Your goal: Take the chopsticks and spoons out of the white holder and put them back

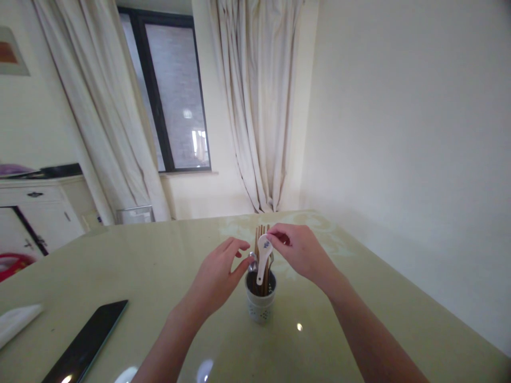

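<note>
At the round cup (261, 308), a smooth, oval-bowled white spoon (262, 259).

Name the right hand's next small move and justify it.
Probably ease the white spoon down into the cup: the right hand pinches it by the bowl end, and its handle points down at the cup's mouth. Whether the tip is already inside is hard to tell.

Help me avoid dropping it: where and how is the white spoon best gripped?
Probably by the upper right rim of the white spoon, pinched from the right: its wide end is up, its handle points down toward the cup, chopsticks stand behind it, and the right hand pinches that rim.
</note>
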A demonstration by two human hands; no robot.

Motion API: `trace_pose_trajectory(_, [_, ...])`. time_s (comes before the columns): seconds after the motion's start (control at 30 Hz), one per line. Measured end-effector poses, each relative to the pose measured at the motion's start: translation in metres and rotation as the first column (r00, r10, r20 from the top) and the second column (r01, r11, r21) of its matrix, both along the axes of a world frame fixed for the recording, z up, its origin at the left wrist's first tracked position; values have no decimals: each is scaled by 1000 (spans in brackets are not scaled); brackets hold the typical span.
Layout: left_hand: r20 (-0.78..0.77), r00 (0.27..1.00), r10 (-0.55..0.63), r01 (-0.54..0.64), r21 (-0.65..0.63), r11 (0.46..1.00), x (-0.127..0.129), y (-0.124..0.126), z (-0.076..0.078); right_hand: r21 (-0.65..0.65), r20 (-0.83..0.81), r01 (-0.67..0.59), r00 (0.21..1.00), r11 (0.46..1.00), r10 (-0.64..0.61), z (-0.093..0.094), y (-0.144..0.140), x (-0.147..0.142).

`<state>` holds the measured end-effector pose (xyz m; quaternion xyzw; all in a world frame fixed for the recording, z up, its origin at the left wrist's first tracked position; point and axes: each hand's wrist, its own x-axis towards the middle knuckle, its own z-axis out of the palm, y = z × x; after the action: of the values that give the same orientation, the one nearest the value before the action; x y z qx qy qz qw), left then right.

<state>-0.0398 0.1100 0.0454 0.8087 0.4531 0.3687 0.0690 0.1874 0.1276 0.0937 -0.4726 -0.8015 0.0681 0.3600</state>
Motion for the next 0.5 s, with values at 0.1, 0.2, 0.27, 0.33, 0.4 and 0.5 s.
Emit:
trace_pose_trajectory(0.1, [-16, 1000, -2, 2, -15, 1000, 2, 0, -3, -58, 192, 28, 981, 998, -16, -6, 0, -6])
trace_pose_trajectory(0.2, [-23, 1000, 0, 0, -8, 1000, 4, 0, -3, -96, 343, 87, 938, 992, -49, -13, 1, -15])
trace_pose_trajectory(0.27, [-22, 1000, -1, 1, -9, 1000, 6, 0, -5, -117, 394, 105, 918, 988, -51, -18, 2, -20])
trace_pose_trajectory(0.33, [-18, 1000, -3, 3, -12, 1000, 8, 1, -7, -134, 415, 101, 909, 986, -37, -22, 2, -24])
trace_pose_trajectory(0.4, [-11, 1000, -5, 5, -12, 1000, 11, 2, -11, -149, 424, 92, 905, 985, -20, -26, 2, -25])
trace_pose_trajectory(0.5, [11, 1000, -4, 4, 5, 1000, 14, 4, -14, -182, 419, 79, 908, 980, 5, -28, 1, -21])
